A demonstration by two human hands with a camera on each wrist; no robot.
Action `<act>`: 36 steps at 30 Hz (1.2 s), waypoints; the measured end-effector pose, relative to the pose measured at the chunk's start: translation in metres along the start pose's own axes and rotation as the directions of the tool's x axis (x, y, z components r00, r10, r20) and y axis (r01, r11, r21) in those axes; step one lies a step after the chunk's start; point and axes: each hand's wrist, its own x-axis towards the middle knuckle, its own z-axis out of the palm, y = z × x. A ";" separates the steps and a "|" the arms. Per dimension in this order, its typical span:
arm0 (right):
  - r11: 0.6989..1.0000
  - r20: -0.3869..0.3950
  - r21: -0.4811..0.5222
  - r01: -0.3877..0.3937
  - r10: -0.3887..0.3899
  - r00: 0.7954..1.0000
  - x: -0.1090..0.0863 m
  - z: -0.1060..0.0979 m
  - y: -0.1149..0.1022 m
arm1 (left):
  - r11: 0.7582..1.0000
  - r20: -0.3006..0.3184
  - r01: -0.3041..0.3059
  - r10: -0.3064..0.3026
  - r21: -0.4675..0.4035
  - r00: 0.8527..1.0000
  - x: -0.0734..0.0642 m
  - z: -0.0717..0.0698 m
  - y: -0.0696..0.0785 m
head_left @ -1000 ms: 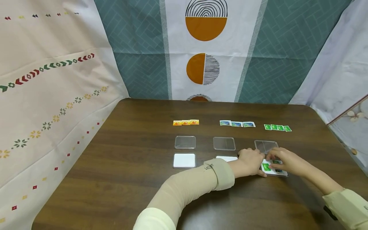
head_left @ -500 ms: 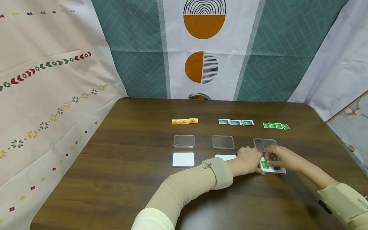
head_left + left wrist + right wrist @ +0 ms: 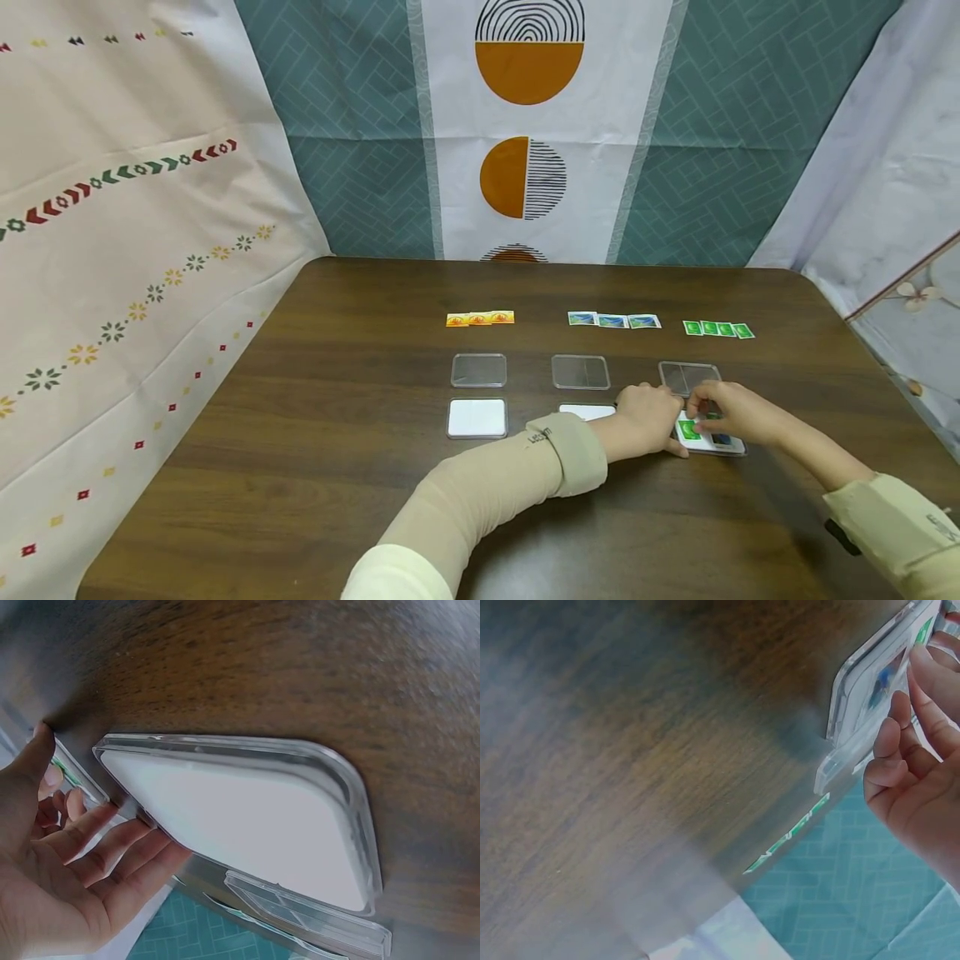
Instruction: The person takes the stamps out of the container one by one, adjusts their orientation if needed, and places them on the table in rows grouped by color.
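At the right of the table lies a flat clear case point(image 3: 731, 451) with a white insert. A small green stamp point(image 3: 687, 431) lies on its left part, and a dark bluish stamp point(image 3: 721, 439) shows under my right hand. My right hand point(image 3: 742, 415) bends over the case, thumb and index fingertips pinching at the green stamp's edge. My left hand point(image 3: 647, 419) touches the case's left side, thumb and index spread along that edge. In the left wrist view its other fingers reach beside the neighbouring case with a white insert point(image 3: 240, 825). Part of the stamps is hidden by my right fingers.
Clear lids point(image 3: 478, 371), point(image 3: 581, 372) and a third clear lid point(image 3: 678, 375) form a row behind the cases. Farther back lie strips of orange stamps point(image 3: 480, 319), blue stamps point(image 3: 613, 321) and green stamps point(image 3: 717, 329). A white-filled case point(image 3: 477, 418) sits at left.
The head view has shifted slightly. Both hands stay at the right case, with the right fingertips still at the green stamp and barely moved.
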 end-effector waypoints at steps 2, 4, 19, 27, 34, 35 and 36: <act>1.000 0.006 0.009 -0.007 0.007 1.000 0.001 0.000 0.000 | 1.000 -0.009 -0.001 0.001 -0.003 1.000 0.000 0.000 0.000; 1.000 0.015 0.019 -0.013 0.013 1.000 0.001 -0.001 -0.001 | 1.000 -0.019 0.000 0.000 -0.005 1.000 0.001 0.000 -0.001; 0.997 0.042 0.068 0.042 -0.045 0.998 0.003 -0.007 -0.001 | 1.000 -0.025 -0.006 0.006 -0.005 1.000 0.002 0.000 -0.001; 0.983 0.024 0.163 0.080 -0.085 0.996 0.003 -0.012 0.003 | 1.000 -0.029 -0.007 0.007 -0.005 1.000 0.004 0.000 -0.002; 0.976 -0.007 0.183 0.118 -0.119 0.993 0.001 -0.009 0.008 | 1.000 -0.016 -0.009 0.009 0.004 1.000 0.004 0.000 -0.001; 0.976 -0.014 0.180 0.124 -0.123 0.992 0.001 -0.009 0.009 | 1.000 -0.012 -0.011 0.011 0.008 1.000 0.004 0.001 -0.001; 0.975 -0.018 0.178 0.131 -0.130 0.991 0.000 -0.008 0.010 | 1.000 -0.009 -0.012 0.013 0.012 1.000 0.003 0.001 0.000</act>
